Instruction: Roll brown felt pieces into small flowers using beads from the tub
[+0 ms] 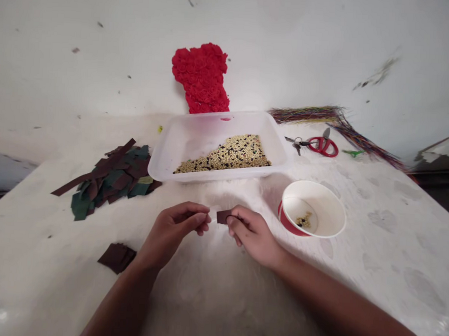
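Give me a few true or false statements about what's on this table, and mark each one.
The right hand pinches a small dark brown square. True.

The clear plastic tub holds red roses. False: the clear plastic tub holds pale and dark seeds, and a red rose-covered shape stands behind it.

Red-handled scissors lie right of the tub, near a bundle of coloured strands. True.

The bowl is empty. False: the red and white bowl holds a few seeds.
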The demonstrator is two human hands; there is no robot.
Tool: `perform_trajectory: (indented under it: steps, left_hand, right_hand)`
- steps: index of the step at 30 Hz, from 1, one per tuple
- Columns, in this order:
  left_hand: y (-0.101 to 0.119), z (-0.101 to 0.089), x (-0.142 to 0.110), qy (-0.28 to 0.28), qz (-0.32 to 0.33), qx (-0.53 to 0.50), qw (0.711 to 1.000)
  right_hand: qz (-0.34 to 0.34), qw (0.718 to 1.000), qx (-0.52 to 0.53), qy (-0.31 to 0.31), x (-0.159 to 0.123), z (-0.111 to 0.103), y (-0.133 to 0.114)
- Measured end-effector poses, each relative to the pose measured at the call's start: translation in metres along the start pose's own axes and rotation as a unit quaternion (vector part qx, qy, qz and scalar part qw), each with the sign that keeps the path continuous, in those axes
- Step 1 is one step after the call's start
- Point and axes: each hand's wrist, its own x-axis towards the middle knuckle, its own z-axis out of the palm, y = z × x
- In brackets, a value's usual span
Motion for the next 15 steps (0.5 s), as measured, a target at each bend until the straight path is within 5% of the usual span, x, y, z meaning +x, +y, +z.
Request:
perform_trajectory:
  steps: [7,15]
  left_hand:
    - [0.040,0.013,-0.006,0.083,0.092,0.142,0.982]
    - [0.087,0.104,0.022,-0.114,0.255,0.243,0.929]
  right_hand:
    - [-0.023,0.999,-0.023,0.004,0.004,-0.001,0.002]
    - [-0.125,0.987,-0.087,0.053,0.008,-0.003,0.011]
